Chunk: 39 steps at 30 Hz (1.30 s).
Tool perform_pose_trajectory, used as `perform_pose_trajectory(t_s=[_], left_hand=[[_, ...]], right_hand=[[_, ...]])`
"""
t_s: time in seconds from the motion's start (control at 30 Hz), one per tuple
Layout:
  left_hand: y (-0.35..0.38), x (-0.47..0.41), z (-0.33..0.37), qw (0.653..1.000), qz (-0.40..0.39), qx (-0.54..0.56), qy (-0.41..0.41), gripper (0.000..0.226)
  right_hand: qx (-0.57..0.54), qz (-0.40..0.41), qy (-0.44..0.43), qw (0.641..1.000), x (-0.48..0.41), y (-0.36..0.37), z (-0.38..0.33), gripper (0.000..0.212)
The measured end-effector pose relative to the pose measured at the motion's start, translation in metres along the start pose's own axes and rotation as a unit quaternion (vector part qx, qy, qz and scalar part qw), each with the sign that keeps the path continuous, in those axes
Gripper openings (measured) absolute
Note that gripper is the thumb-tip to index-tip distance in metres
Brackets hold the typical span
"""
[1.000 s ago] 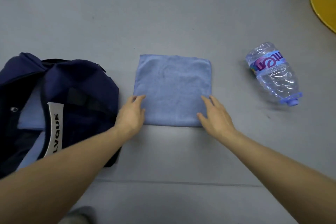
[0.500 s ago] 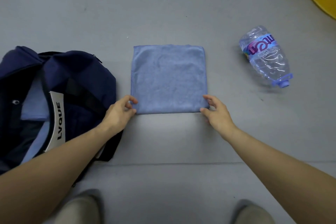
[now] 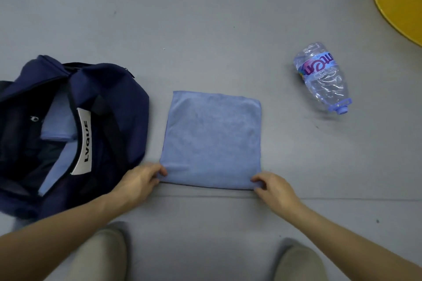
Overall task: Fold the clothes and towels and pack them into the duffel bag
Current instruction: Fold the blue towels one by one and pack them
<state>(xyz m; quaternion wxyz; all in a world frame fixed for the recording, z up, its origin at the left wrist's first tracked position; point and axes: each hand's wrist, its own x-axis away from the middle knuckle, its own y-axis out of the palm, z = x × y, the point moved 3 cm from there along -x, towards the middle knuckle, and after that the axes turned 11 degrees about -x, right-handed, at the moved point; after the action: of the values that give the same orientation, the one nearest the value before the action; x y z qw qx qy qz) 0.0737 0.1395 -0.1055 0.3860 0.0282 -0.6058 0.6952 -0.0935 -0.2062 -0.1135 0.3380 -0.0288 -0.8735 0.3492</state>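
Note:
A light blue towel [image 3: 212, 139], folded into a square, lies flat on the grey floor in the middle. My left hand [image 3: 139, 181] pinches its near left corner. At the near right corner my right hand [image 3: 272, 186] pinches the towel's edge. To the left lies an open navy duffel bag [image 3: 118, 102] with a white label reading LVQUE. Inside the bag a folded light blue cloth [image 3: 58, 125] shows.
A clear plastic water bottle [image 3: 324, 77] lies on its side to the right of the towel. A yellow round object [image 3: 402, 0] fills the top right corner. My two knees [image 3: 100, 255] show at the bottom edge. A floor seam runs just behind my hands.
Both hands slid from lying flat on the towel's near part back to its near corners and now pinch them. The camera view shifted, so the towel appears lower.

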Motion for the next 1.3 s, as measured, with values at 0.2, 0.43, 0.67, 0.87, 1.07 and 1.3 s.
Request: perform_pose_trajectory(t_s=[0.2,0.43,0.67,0.87,1.07,1.3], left_hand=[[0.010,0.001,0.014,0.969,0.179,-0.148,0.088,0.017],[0.041,-0.019,0.035,0.932,0.137,-0.239,0.233,0.064],[0.033,-0.042,0.027,0.938,0.132,-0.231,0.223,0.066],[0.029,-0.040,0.006,0.942,0.137,-0.225,0.206,0.061],[0.028,-0.035,0.017,0.962,0.086,-0.207,0.156,0.068],[0.025,-0.036,0.018,0.959,0.138,-0.181,0.169,0.054]], right_hand=[[0.200,0.150,-0.189,0.950,0.010,0.021,-0.012,0.048],[0.271,0.063,-0.282,0.918,-0.009,0.043,0.008,0.059],[0.256,0.059,-0.250,0.932,-0.034,0.016,0.007,0.053],[0.228,0.061,-0.237,0.942,-0.035,0.015,0.005,0.048],[0.063,0.065,-0.173,0.981,-0.024,0.014,-0.007,0.048],[0.099,0.077,-0.203,0.971,-0.018,0.009,-0.004,0.055]])
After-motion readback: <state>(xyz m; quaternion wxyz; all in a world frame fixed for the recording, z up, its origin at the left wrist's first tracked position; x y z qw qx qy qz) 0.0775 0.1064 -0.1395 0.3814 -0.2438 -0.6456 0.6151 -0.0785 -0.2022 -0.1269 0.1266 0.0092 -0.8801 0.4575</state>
